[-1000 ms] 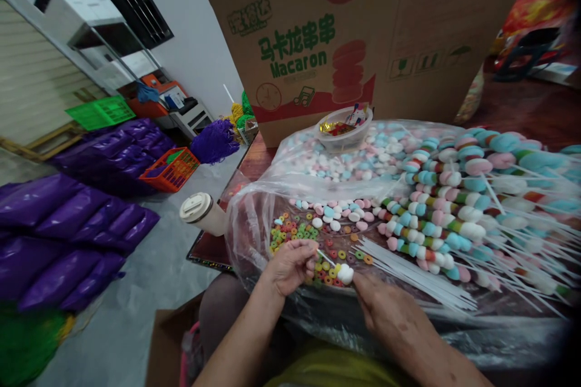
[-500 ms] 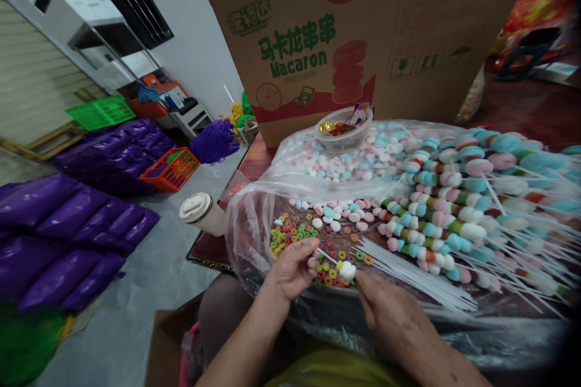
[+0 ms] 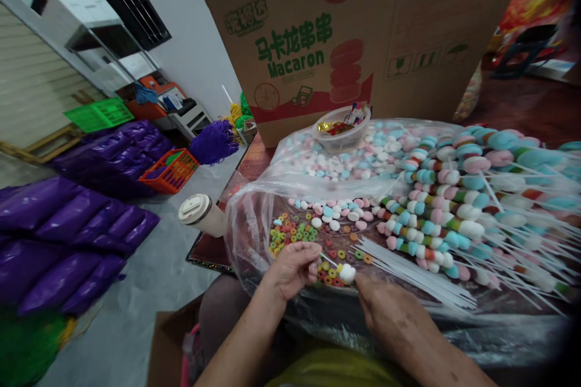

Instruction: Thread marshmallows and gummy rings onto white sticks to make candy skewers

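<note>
A white stick point(image 3: 328, 260) carries white marshmallows point(image 3: 347, 274) and a yellow ring piece beside them. My right hand point(image 3: 390, 305) is closed around the stick's lower end, just right of the marshmallows. At the stick's other end, my left hand point(image 3: 295, 267) has its fingers pinched together, hiding whatever is between them. Coloured ring pieces point(image 3: 299, 231) lie under and behind my left hand. Loose white sticks point(image 3: 415, 272) lie beyond my right hand, and finished-looking marshmallow skewers point(image 3: 436, 214) are piled at the right.
Clear plastic point(image 3: 254, 208) covers much of the table, with loose marshmallows point(image 3: 333, 211) on it. A bowl of wrapped items point(image 3: 342, 139) stands before a large cardboard box point(image 3: 381, 24). A lidded cup point(image 3: 202, 214) is at the left table edge; purple bags point(image 3: 72, 248) lie on the floor.
My left fingertips have moved slightly right and closed over the stick's tip, where an orange spot showed before. My right hand has barely moved. The view has shifted slightly.
</note>
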The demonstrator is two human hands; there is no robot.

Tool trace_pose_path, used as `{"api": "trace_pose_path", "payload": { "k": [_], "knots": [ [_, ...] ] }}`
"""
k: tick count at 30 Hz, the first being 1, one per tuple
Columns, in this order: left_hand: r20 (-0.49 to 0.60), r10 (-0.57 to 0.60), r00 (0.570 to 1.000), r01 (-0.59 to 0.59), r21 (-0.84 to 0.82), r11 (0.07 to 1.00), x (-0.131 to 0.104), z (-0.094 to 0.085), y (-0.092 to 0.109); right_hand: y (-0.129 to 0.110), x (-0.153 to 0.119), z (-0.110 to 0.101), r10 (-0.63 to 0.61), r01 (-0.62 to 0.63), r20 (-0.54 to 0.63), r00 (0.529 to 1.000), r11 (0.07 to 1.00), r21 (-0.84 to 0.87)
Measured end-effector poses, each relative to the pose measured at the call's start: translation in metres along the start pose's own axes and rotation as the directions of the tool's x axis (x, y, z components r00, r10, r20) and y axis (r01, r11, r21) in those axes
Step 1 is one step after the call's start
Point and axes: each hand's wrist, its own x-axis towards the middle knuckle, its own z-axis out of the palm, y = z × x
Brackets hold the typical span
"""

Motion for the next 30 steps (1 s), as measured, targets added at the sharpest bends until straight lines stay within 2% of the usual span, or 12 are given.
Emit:
{"api": "trace_pose_path", "payload": {
  "k": [2, 5, 8, 9, 11, 14, 19, 23, 25, 27, 29, 30],
  "knots": [
    [0.034, -0.012, 0.999, 0.009, 0.074, 0.997, 0.000, 0.006, -0.008, -0.001, 0.001, 0.003, -0.010, 0.011, -0.012, 1.000, 0.999, 0.038],
    [0.043, -0.034, 0.998, 0.032, 0.031, 0.999, 0.004, 0.014, -0.018, 0.005, 0.011, 0.009, -0.027, 0.039, -0.063, 0.998, 0.981, 0.190],
    [-0.092, 0.132, 0.987, -0.117, 0.157, 0.981, 0.016, 0.018, -0.006, 0.018, 0.036, 0.008, 0.055, -0.009, -0.144, 0.988, 0.952, 0.306],
    [-0.137, 0.248, 0.959, -0.205, 0.265, 0.942, 0.023, 0.018, 0.002, 0.022, 0.047, 0.006, 0.093, -0.037, -0.165, 0.982, 0.948, 0.317],
    [-0.131, 0.524, 0.842, -0.407, 0.483, 0.775, 0.038, 0.016, 0.019, 0.025, 0.071, 0.002, 0.136, -0.074, -0.180, 0.974, 0.947, 0.313],
    [-0.030, 0.644, 0.764, -0.488, 0.627, 0.608, 0.058, 0.011, 0.034, 0.022, 0.101, 0.001, 0.144, -0.090, -0.160, 0.977, 0.948, 0.306],
    [-0.077, 0.610, 0.788, -0.442, 0.619, 0.649, 0.054, -0.009, 0.030, 0.022, 0.111, 0.005, 0.097, -0.046, -0.126, 0.987, 0.933, 0.357],
    [-0.151, 0.461, 0.875, -0.367, 0.414, 0.833, 0.029, -0.014, 0.020, 0.024, 0.091, -0.002, 0.038, 0.018, -0.118, 0.992, 0.899, 0.438],
    [-0.167, 0.412, 0.896, -0.358, 0.279, 0.891, 0.018, -0.004, 0.016, 0.018, 0.079, -0.007, 0.036, 0.050, -0.132, 0.991, 0.801, 0.596],
    [-0.149, 0.428, 0.891, -0.393, 0.213, 0.894, 0.009, 0.009, 0.011, 0.007, 0.069, -0.011, 0.054, 0.079, -0.133, 0.990, 0.571, 0.817],
    [-0.103, 0.449, 0.888, -0.428, 0.175, 0.887, 0.002, 0.022, 0.007, -0.004, 0.061, -0.015, 0.065, 0.034, -0.057, 0.996, 0.302, 0.953],
    [-0.083, 0.458, 0.885, -0.441, 0.166, 0.882, -0.001, 0.027, 0.006, -0.009, 0.058, -0.017, 0.061, -0.017, 0.004, 0.998, 0.217, 0.976]
  ]
}}
